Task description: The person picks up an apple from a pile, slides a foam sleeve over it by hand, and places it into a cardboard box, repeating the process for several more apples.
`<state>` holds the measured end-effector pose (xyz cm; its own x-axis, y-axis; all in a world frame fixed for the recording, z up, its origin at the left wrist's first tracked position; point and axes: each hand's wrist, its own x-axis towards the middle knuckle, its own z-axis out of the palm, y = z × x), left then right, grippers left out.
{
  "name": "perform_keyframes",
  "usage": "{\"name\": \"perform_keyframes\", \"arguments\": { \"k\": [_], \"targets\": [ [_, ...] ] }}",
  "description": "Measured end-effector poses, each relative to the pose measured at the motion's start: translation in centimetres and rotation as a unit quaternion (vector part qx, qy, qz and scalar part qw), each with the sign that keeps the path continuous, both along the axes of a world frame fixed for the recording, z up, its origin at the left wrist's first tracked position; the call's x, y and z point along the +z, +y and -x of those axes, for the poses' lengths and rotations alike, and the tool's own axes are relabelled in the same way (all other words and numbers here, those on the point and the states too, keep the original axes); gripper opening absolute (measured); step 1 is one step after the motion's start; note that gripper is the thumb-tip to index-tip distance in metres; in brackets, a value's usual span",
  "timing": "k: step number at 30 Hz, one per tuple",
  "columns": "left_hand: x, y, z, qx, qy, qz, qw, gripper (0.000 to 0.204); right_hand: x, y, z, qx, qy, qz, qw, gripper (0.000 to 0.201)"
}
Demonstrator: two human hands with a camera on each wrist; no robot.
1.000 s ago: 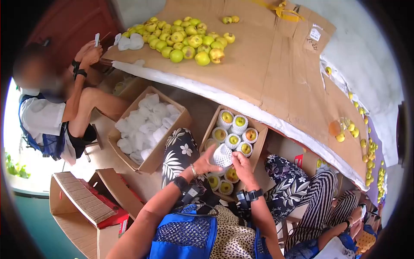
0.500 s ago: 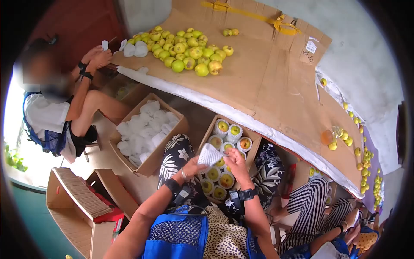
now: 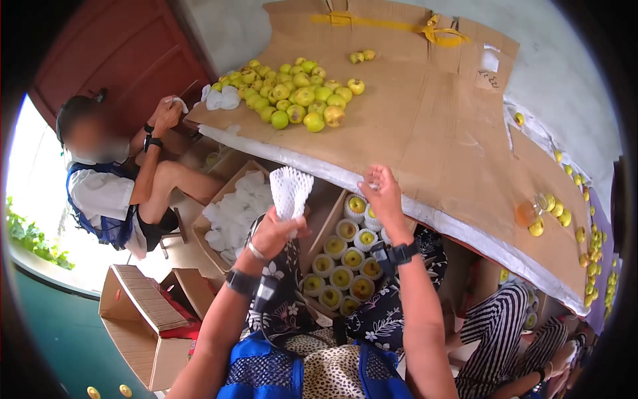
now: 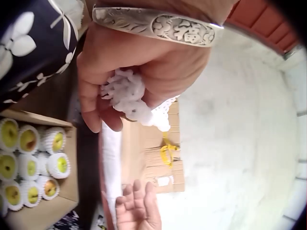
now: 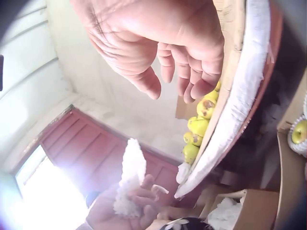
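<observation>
Our head cam looks down and fwd from above, wide fisheye, over both forearms to the cardboard table (image 3: pixel 432 133) across the upper frame. Our left wrist cam sits v. close under the left hand (image 4: pixel 139 72), facing up. Right wrist cam likewise, under the right hand (image 5: pixel 163 43). All three share the foam net (image 3: pixel 290 191) and table edge.

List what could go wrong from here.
The left hand pinches the foam net only at its lower end, so it could slip. The right hand hangs empty at the table edge; a careless reach may roll a pear from the pile. The box below looks nearly full.
</observation>
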<state>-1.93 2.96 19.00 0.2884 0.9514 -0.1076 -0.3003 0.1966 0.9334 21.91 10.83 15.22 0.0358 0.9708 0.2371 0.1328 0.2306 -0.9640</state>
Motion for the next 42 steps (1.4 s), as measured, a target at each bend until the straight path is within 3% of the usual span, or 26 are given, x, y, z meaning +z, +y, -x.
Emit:
{"name": "perform_keyframes", "arguments": {
  "k": [1, 4, 5, 8, 9, 10, 12, 15, 18, 21, 24, 27, 30, 32, 34, 36, 39, 40, 42],
  "targets": [
    [1.2, -0.9, -0.2, 0.039, 0.063, -0.006, 0.997, 0.032, 0.1, 1.5, 0.6, -0.014, -0.034, -0.030, 0.999, 0.044],
    [0.8, -1.2, 1.0, 0.078, 0.107, -0.076, 0.988, 0.032, -0.1, 4.8, 1.2, -0.062, -0.138, -0.092, 0.984, 0.053],
    [0.2, -0.5, 1.3, 0.105, 0.187, -0.179, 0.960, 0.031, -0.2, 6.1, 1.7, -0.072, -0.161, -0.103, 0.979, 0.056],
    [0.0, 1.6, 2.5, 0.127, 0.416, -0.266, 0.860, 0.026, 1.2, 9.8, 3.8, -0.089, -0.235, -0.142, 0.957, 0.060],
    [-1.2, 2.7, 3.0, 0.114, 0.526, -0.277, 0.796, 0.022, 1.4, 10.9, 4.3, -0.093, -0.264, -0.153, 0.948, 0.061],
    [-2.1, 3.3, 3.3, 0.087, 0.559, -0.287, 0.773, 0.022, 1.7, 12.1, 4.9, -0.090, -0.302, -0.148, 0.938, 0.062],
    [-2.1, 3.6, 3.7, 0.049, 0.533, -0.311, 0.785, 0.023, 2.1, 15.0, 6.5, -0.080, -0.372, -0.138, 0.914, 0.063],
    [-2.5, 3.9, 4.6, 0.074, 0.508, -0.302, 0.803, 0.026, 1.1, 19.1, 8.2, -0.092, -0.474, -0.147, 0.863, 0.067],
    [-2.3, 4.4, 5.9, 0.075, 0.510, -0.293, 0.806, 0.030, 0.4, 21.7, 8.8, -0.048, -0.524, -0.067, 0.848, 0.069],
    [-2.2, 4.6, 6.7, 0.067, 0.506, -0.285, 0.811, 0.029, -0.5, 22.7, 9.0, -0.078, -0.517, -0.036, 0.852, 0.071],
    [-2.2, 4.7, 6.7, 0.065, 0.480, -0.305, 0.820, 0.028, -1.8, 24.3, 8.3, -0.052, -0.441, -0.020, 0.896, 0.070],
    [-2.3, 5.0, 5.8, 0.044, 0.479, -0.330, 0.812, 0.031, -1.2, 24.0, 8.3, -0.051, -0.460, -0.025, 0.886, 0.070],
    [-1.8, 5.4, 5.2, 0.028, 0.484, -0.332, 0.809, 0.035, 1.0, 21.7, 7.9, -0.055, -0.391, 0.024, 0.918, 0.064],
    [-1.8, 5.4, 4.9, 0.027, 0.482, -0.321, 0.815, 0.040, 0.3, 19.4, 6.5, -0.041, -0.180, -0.001, 0.983, 0.058],
    [-2.3, 5.3, 4.4, 0.037, 0.500, -0.289, 0.815, 0.042, 0.1, 15.8, 5.3, -0.005, 0.045, 0.017, 0.999, 0.052],
    [-2.6, 5.1, 4.2, 0.059, 0.489, -0.289, 0.821, 0.044, 0.4, 11.3, 3.9, 0.050, 0.272, 0.077, 0.958, 0.048],
    [-2.6, 4.8, 4.3, 0.078, 0.478, -0.313, 0.817, 0.049, 1.6, 5.5, 2.7, 0.124, 0.477, 0.154, 0.857, 0.048],
    [-2.7, 4.8, 4.4, 0.088, 0.475, -0.348, 0.804, 0.048, 1.6, 4.1, 2.5, 0.135, 0.502, 0.149, 0.841, 0.049],
    [-2.7, 4.1, 4.7, 0.076, 0.444, -0.349, 0.821, 0.043, 1.4, 1.2, 2.2, 0.156, 0.548, 0.143, 0.809, 0.051]
  ]
}}
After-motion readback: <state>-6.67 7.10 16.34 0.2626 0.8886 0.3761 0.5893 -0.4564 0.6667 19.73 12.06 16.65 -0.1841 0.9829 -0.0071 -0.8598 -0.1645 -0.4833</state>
